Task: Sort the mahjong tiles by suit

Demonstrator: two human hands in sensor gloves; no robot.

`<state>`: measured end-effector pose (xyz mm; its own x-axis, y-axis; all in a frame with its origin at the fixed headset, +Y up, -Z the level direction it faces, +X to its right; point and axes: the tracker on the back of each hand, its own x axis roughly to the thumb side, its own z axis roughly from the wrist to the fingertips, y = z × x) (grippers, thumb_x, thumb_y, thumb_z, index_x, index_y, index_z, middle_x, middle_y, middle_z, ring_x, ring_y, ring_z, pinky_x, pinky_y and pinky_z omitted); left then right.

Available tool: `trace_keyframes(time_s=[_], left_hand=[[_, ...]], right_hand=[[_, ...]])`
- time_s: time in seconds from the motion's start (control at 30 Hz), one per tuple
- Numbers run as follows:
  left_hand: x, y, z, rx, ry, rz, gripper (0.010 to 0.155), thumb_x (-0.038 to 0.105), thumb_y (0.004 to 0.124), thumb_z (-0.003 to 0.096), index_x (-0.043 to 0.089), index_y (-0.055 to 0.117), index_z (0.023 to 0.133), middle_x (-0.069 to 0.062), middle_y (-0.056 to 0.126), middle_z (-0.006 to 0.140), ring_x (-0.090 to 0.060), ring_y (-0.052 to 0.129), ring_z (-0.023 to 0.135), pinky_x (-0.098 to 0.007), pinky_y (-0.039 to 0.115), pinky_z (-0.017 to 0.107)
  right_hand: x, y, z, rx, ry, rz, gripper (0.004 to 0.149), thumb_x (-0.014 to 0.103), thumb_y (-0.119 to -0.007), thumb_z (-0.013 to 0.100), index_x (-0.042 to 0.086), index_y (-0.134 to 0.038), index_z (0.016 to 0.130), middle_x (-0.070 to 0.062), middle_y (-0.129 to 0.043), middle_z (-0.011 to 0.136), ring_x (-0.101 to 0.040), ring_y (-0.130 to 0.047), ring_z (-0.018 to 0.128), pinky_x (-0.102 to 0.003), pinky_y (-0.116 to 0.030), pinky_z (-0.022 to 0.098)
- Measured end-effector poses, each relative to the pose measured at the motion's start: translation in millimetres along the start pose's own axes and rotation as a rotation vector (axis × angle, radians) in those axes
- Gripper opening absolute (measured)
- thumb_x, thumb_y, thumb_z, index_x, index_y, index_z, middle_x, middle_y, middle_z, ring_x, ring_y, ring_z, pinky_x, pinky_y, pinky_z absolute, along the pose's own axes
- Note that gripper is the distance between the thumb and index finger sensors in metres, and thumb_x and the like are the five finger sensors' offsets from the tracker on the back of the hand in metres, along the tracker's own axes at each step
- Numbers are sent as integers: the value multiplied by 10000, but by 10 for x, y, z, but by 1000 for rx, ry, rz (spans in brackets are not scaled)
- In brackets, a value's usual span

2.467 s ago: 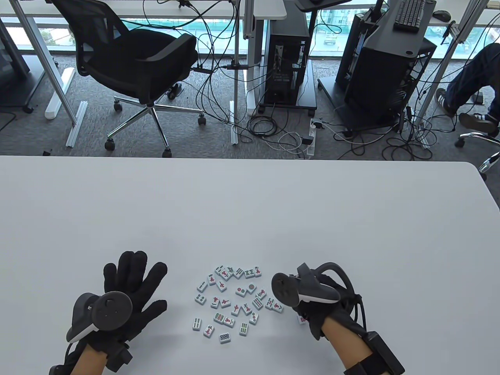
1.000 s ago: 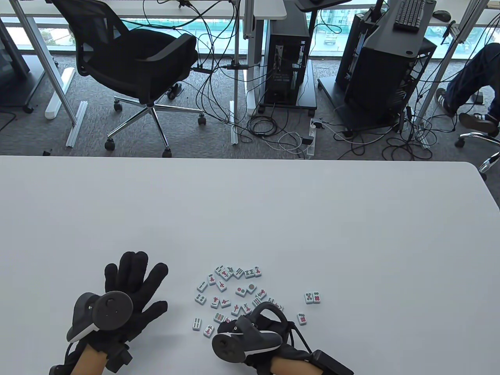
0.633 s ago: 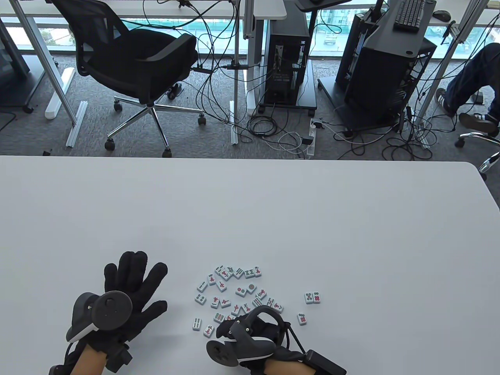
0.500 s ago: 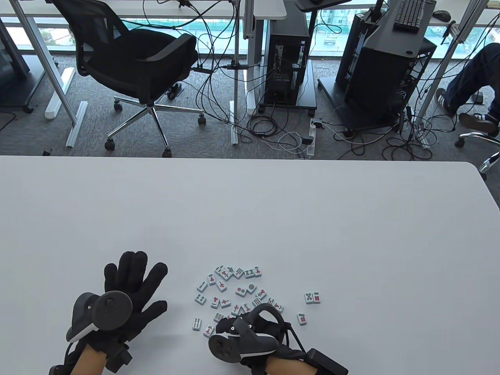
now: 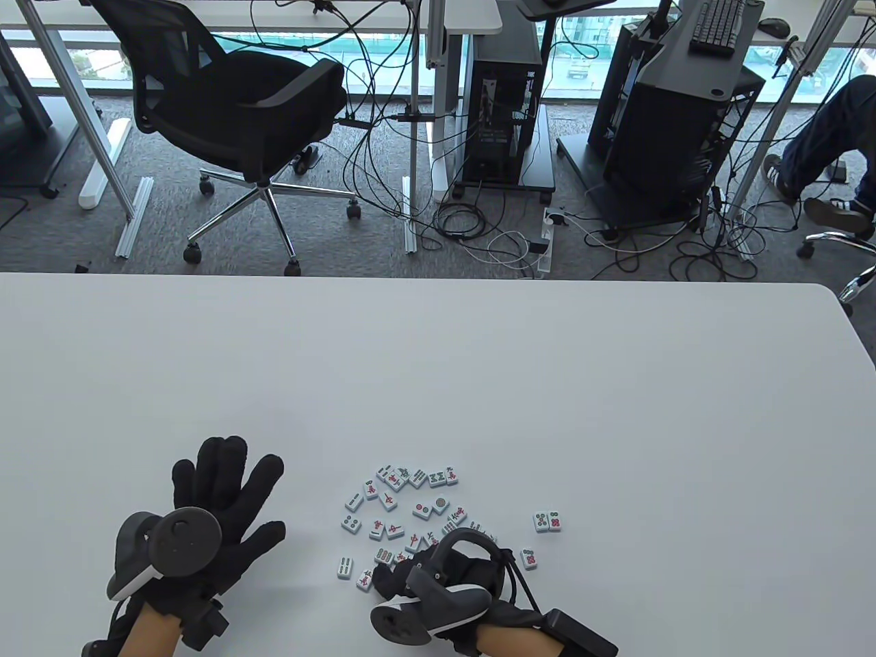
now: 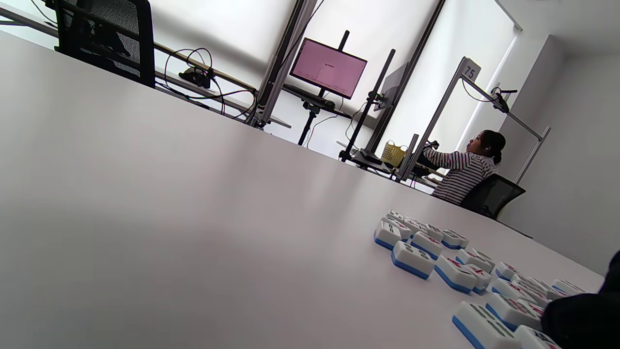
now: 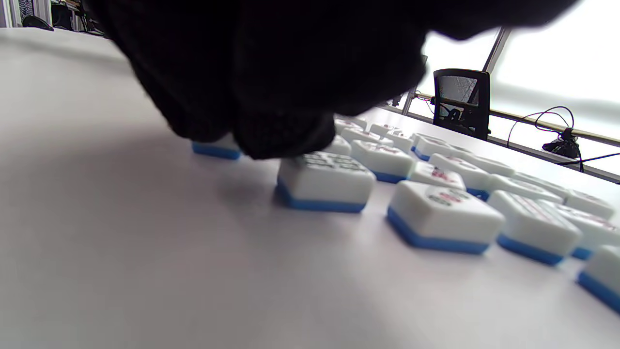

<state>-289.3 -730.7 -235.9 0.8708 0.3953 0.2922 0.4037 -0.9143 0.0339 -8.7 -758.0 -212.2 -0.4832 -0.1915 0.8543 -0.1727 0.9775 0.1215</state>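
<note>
Several white, blue-backed mahjong tiles [image 5: 404, 510] lie face up in a loose cluster near the table's front edge, seen low and side-on in the left wrist view [image 6: 436, 252]. Two dot tiles [image 5: 547, 521] sit side by side to the right of the cluster, and a single tile [image 5: 528, 558] lies just below them. My right hand [image 5: 438, 582] hunches over the cluster's lower edge and hides the tiles beneath it. Its fingertips [image 7: 286, 133] rest on the far top edge of a dot tile [image 7: 322, 182] that lies flat on the table; no thumb shows. My left hand [image 5: 219, 506] lies flat, fingers spread, left of the cluster.
The white table [image 5: 479, 376] stretches bare beyond the tiles. Behind its far edge stand an office chair [image 5: 233, 102], computer towers [image 5: 499, 102] and floor cables. A seated person [image 6: 460, 165] works at a distant desk.
My right hand left the tiles on the right, crossed to the cluster's lower edge and has since only shifted slightly there. My left hand slid a little to the left.
</note>
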Motion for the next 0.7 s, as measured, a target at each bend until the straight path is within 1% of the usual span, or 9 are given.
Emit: trace_keyframes(time_s=[0.17,0.3,0.4,0.5,0.6,0.7], left_hand=[[-6,-9,-2,8,1,-3,782,756,533,453,502,168,1097,235,-196,1071,-97,-242,1055,-497,-137,709],[-5,-6,0,3,-1,0,781,756,533,454,501,172,1097,234,-195,1072,-96,-240,1055,-497,-136,710],[0,-9,-2,1,0,4,781,756,533,453,501,173,1097,234,-195,1072,-97,-240,1056,-497,-135,710],[0,-11,-4,2,0,5,780,756,533,453,502,173,1097,234,-194,1072,-95,-239,1056,-497,-135,710],[0,-9,-3,0,0,3,780,755,533,453,502,172,1097,234,-192,1073,-98,-236,1058,-498,-133,711],[4,-8,-2,-4,-1,6,781,755,533,453,500,173,1098,233,-191,1073,-99,-235,1058,-498,-133,711]], right_hand=[[17,-9,-61,11,2,12,507,322,-879,409,158,-814,884,-39,-977,474,-129,-911,166,-267,-820,127],[-6,20,-74,39,-12,16,570,325,-885,404,166,-758,936,-36,-975,470,-125,-907,160,-265,-816,123],[-24,15,-49,70,-12,32,580,324,-888,404,185,-748,949,-40,-974,471,-132,-904,162,-270,-812,125],[-3,1,-29,78,6,6,571,326,-889,405,186,-758,943,-41,-973,466,-132,-900,159,-271,-808,123],[46,12,4,54,27,-51,546,335,-892,398,175,-794,910,-32,-975,428,-120,-888,128,-264,-798,98],[81,20,56,89,35,-79,535,339,-894,396,163,-811,895,-29,-973,404,-113,-877,109,-260,-791,83]])
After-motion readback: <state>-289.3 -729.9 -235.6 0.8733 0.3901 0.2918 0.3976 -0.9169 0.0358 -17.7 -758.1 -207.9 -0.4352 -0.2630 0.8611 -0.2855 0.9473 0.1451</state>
